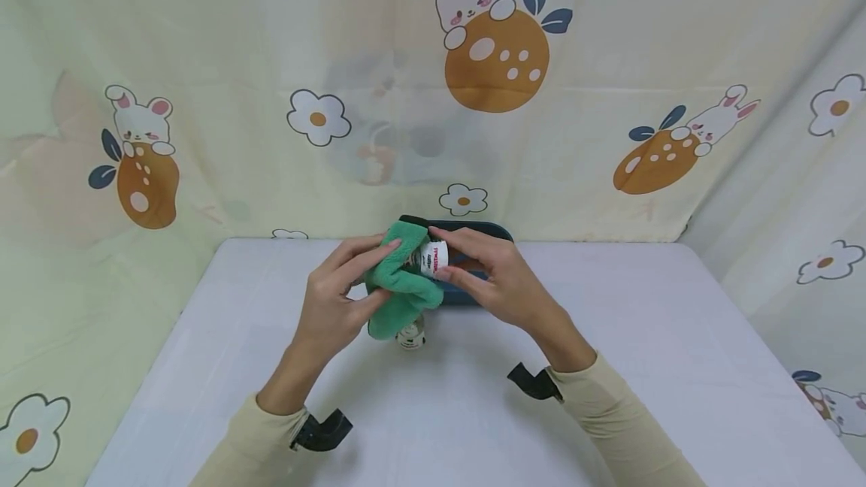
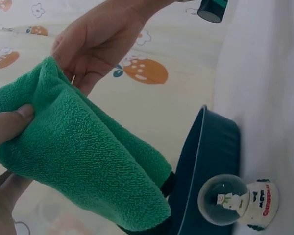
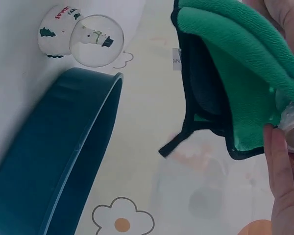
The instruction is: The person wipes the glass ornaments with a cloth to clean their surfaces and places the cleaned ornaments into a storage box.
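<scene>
My left hand (image 1: 336, 293) grips a green cloth (image 1: 399, 276) with black edging, thumb and fingers bunching it. The cloth's dark inner side and a small white label (image 3: 177, 59) show in the right wrist view. My right hand (image 1: 504, 276) pinches the white, red-lettered base (image 1: 434, 258) of a snow globe, its other end covered by the cloth. In the right wrist view, fingertips (image 3: 270, 134) lie along that globe's clear part. A second snow globe (image 2: 235, 201) with a snowman inside stands upright on the table, below the hands in the head view.
A dark blue basin (image 1: 497, 228) stands behind the hands, near the table's back edge. Beyond it hangs a patterned curtain (image 1: 379, 43). Black straps (image 1: 321, 431) stick out at both cuffs. The white tabletop (image 1: 643, 367) extends to either side.
</scene>
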The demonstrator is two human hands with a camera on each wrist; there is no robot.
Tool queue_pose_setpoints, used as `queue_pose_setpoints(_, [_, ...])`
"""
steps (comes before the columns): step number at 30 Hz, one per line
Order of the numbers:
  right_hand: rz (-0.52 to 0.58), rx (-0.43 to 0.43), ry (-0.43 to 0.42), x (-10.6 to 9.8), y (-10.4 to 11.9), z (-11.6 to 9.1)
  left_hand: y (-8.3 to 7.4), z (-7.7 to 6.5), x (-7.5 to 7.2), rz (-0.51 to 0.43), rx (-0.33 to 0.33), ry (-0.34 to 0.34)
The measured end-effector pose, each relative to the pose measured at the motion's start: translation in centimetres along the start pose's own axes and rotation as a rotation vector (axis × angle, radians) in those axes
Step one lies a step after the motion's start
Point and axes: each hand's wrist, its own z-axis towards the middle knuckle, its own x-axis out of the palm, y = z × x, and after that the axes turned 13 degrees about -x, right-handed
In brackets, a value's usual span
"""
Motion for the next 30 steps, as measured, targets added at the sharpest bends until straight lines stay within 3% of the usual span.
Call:
queue_pose_setpoints(6, [0.008, -0.055, 0.002, 0.1, 0.0, -0.2, -0.2, -0.2, 0.1, -0.118, -0.125, 0.049])
queue_pose_setpoints(15, [-0.099, -0.170, 0.001, 0.3, -0.4, -0.4, -0.3, 0.0, -0.3, -0.257, -0.266, 0.120])
queue_pose_setpoints(30, [-0.091, -0.283, -0.024, 0.6, -0.5, -0.1, -0.2, 0.1, -1.1, -0.308, -0.458, 0.185])
